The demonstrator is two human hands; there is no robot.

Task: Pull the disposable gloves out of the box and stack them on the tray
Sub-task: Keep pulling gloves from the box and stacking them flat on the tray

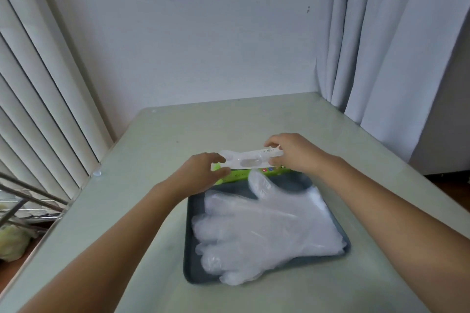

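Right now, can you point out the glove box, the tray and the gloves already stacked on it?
glove box point(250, 162): head view, oval opening in its white top.
tray point(189, 249): head view, bare dark left rim.
gloves point(267, 231): head view, palm of the top clear glove.

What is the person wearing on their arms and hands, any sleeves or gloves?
Nothing visible: the left hand and right hand are ungloved, no watch or bracelet at the wrists, and both forearms are bare to the frame edge, without sleeves.
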